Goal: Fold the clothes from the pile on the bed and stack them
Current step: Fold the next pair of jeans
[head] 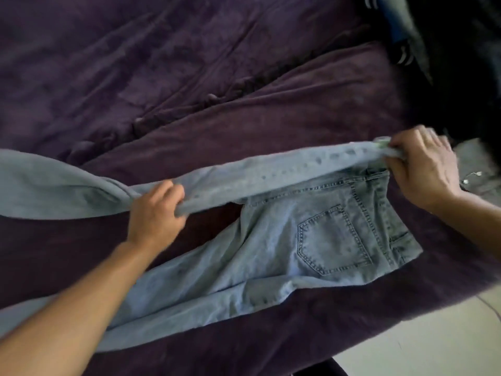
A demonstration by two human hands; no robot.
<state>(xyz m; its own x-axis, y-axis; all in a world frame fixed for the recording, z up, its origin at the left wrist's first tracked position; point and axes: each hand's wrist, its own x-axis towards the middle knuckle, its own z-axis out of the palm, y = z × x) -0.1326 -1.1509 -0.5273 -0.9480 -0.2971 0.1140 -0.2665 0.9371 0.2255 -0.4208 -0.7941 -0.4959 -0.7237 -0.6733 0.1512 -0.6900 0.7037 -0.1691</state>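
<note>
here, a pair of light blue jeans [311, 240] lies across the dark purple bed cover [189, 77], back side up, with one back pocket [333, 240] showing. long axis: roughly left to right in the head view, with the waistband at the person's right and the legs running off toward the left edge, hems out of frame. the near leg [189, 289] lies flat, slanting toward the lower left. the far leg [271, 175] is held off the cover as a taut, bunched strip.

the right hand [428, 169] pinches the far corner of the waistband, fingers curled over the denim. the left hand [156, 213] grips the same leg farther along, fingers wrapped round the gathered cloth. both grips thus sit on the far edge of the garment; the flat half lies from them toward the person, roughly parallel to the line between the hands.

judgement: the step in hand is the lengthwise fold, leg onto leg. the coming move would carry the held strip toward the body and down onto the near leg. the right hand governs the waist end, the left the thigh; the cloth beyond the left hand is unsupported and may trail.

a pile of dark clothes [447, 63] sits at the upper right. a grey garment [477, 169] with small metal fastenings lies just beside the right hand.
</note>
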